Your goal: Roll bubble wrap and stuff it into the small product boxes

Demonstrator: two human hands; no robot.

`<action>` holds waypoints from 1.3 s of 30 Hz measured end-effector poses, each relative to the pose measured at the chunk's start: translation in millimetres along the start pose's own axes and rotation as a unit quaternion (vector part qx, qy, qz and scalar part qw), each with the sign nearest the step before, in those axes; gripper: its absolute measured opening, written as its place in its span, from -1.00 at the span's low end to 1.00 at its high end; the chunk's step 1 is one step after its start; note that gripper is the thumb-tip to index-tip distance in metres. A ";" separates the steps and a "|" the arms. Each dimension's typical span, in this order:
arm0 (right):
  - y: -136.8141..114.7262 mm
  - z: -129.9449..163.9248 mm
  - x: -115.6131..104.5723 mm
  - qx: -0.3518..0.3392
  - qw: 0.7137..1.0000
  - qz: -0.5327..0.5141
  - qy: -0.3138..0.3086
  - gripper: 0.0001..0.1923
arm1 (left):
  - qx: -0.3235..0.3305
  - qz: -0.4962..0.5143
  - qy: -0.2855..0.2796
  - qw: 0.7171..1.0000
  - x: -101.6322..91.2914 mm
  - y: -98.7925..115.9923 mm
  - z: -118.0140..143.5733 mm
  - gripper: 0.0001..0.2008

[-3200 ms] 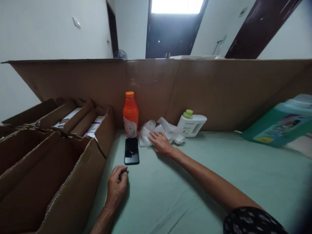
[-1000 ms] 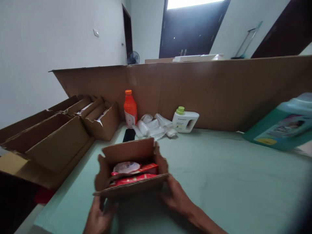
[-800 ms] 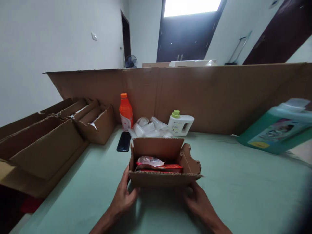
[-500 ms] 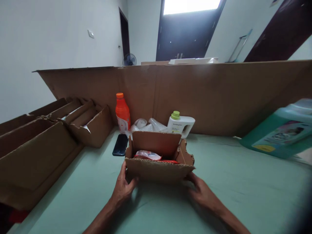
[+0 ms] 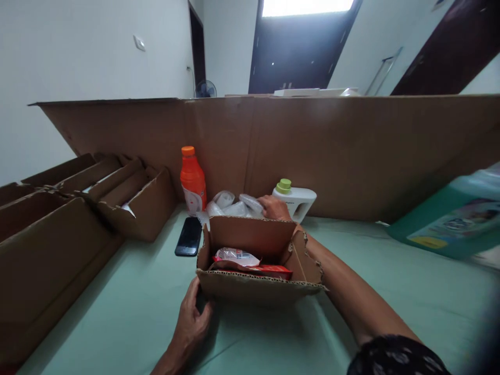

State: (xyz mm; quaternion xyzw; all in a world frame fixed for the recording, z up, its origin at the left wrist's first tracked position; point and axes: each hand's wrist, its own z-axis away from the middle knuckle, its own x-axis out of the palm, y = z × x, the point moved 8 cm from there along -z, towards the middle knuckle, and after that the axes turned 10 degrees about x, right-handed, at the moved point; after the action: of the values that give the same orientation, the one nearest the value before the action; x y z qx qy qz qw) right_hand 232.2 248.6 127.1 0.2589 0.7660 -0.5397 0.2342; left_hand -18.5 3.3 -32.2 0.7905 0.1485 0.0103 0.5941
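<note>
Two hands work at a small cardboard box (image 5: 253,278) mid-table. Best to keep the left hand (image 5: 191,325) braced on its near left corner, fingers loosely curled, holding nothing. Open-topped, ragged-edged, it holds red packets (image 5: 253,268). Right hand (image 5: 273,207) reaches behind onto clear plastic bags (image 5: 230,205); grip unclear.

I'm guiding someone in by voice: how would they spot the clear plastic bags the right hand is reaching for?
Follow the tall cardboard wall down to the green table. There, past the small open box, the right hand rests on the clear plastic bags. They lie between the orange bottle and the white jug: the only crumpled, see-through heap.
</note>
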 end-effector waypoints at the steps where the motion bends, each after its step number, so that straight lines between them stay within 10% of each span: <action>1: 2.9 -0.3 -11.4 0.014 0.999 -0.012 0.028 -0.77 | 0.000 -0.001 0.001 1.000 -0.8 -0.9 0.0 -0.43; 7: 43.0 92.3 -119.3 0.110 0.971 -0.119 0.178 -0.68 | -0.001 -0.009 0.004 1.000 -3.4 0.9 0.1 -0.48; 11: 87.6 202.8 -146.0 0.231 0.931 -0.198 0.199 -0.49 | 0.015 -0.027 -0.006 0.999 -5.6 13.1 -1.7 -0.53; 20: 103.4 327.1 -154.7 0.337 0.859 -0.317 0.219 -0.44 | -0.006 -0.043 -0.001 0.999 -18.0 27.7 4.9 -0.38; 24: 62.3 348.1 -132.5 0.337 0.881 -0.322 0.084 -0.52 | 0.131 -0.131 0.082 0.979 -40.9 95.3 46.1 -0.27; 28: 6.5 358.2 -89.7 0.289 0.922 -0.244 -0.087 -0.49 | 0.244 -0.101 -0.114 0.958 7.6 165.4 78.8 -0.07; 32: -49.2 351.8 -49.8 0.171 0.904 -0.276 -0.279 -0.42 | 0.110 0.048 -0.323 0.939 53.8 165.8 80.3 0.12; 35: -44.6 348.3 -53.2 0.176 0.895 -0.317 -0.259 -0.39 | 0.015 0.093 -0.422 0.902 63.1 141.4 88.9 -0.10; 39: -4.5 363.2 -72.3 0.252 0.882 -0.368 -0.153 -0.43 | 0.019 0.018 -0.355 0.935 43.3 116.5 83.9 -0.03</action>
State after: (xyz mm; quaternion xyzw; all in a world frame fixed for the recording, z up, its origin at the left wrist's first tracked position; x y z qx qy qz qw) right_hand 312.8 -107.5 64.7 -0.0774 0.5987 -0.7950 0.0596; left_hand 65.0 -93.7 46.0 0.7565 -0.0861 -0.2628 0.5926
